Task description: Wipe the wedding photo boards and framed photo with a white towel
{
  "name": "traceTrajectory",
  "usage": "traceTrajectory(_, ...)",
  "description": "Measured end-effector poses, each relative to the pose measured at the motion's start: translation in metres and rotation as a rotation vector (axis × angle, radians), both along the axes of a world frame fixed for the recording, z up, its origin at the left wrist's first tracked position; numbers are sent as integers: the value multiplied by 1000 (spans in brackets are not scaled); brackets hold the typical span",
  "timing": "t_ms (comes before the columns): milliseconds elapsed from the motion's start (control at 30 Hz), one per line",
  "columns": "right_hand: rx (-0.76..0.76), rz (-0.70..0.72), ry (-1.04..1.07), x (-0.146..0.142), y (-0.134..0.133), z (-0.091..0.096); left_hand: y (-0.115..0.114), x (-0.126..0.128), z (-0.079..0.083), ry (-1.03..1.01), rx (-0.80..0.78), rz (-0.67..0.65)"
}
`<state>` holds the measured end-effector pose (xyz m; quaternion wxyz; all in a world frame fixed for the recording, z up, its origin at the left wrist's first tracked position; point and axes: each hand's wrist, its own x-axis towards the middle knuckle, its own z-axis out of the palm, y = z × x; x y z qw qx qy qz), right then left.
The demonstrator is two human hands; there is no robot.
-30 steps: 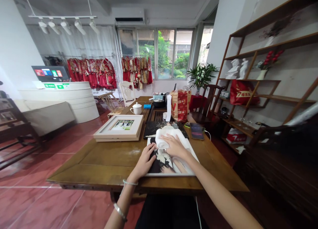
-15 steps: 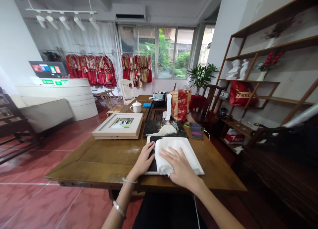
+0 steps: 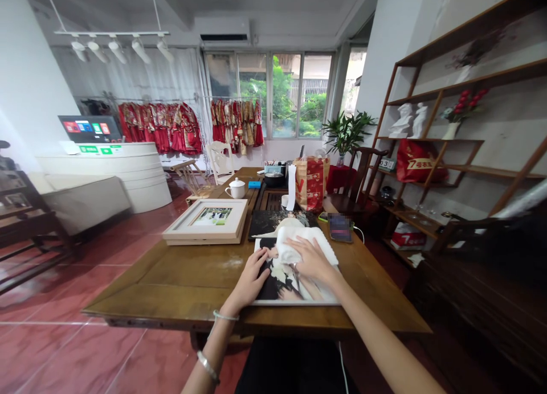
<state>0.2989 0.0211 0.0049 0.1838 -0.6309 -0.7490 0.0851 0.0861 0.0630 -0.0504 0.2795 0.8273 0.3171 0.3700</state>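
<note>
A large photo print (image 3: 287,284) lies flat near the front edge of the wooden table (image 3: 183,280). My left hand (image 3: 250,277) rests on its left border, fingers stretched out flat, holding it down. My right hand (image 3: 311,258) presses a white cloth (image 3: 304,238) onto the far part of the print, fingers spread over the cloth. A second dark print (image 3: 269,222) lies just beyond the first one.
A pale framed picture (image 3: 208,220) sits at the left of the table. A phone (image 3: 340,227) lies right of the prints. Further back stand a white teapot (image 3: 237,188), a tea tray (image 3: 273,199) and a red paper bag (image 3: 311,183). A wooden shelf unit (image 3: 448,138) fills the right wall.
My right hand has pushed the cloth away from me, from the near part of the print to its far part, uncovering the picture. The left hand has stayed on the print's left border.
</note>
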Motion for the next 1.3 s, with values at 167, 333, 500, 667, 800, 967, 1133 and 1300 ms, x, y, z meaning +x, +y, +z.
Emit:
traceTrajectory(167,14,-63,5,0,21,4,-1,-1,1,11,-9,-1)
traceTrajectory(333,20,44,-32,-18,-22,-1,1,-1,-1,0,-12,-1)
traceTrajectory(500,13,220,-55,-30,-95,-5,1,1,-2,11,4,15)
traceTrajectory(667,-14,267,-40,-20,-118,-4,-1,1,-1,24,5,22)
traceTrajectory(800,-17,199,-26,-11,-89,-4,0,0,0,30,-1,13)
traceTrajectory(967,-38,31,-24,-1,-27,0,-1,0,1,38,-7,6)
traceTrajectory(1133,-34,-46,-14,2,15,7,0,-1,2,36,-5,-4)
traceTrajectory(1300,-27,2,-31,-6,-4,4,1,-1,0,8,6,-13)
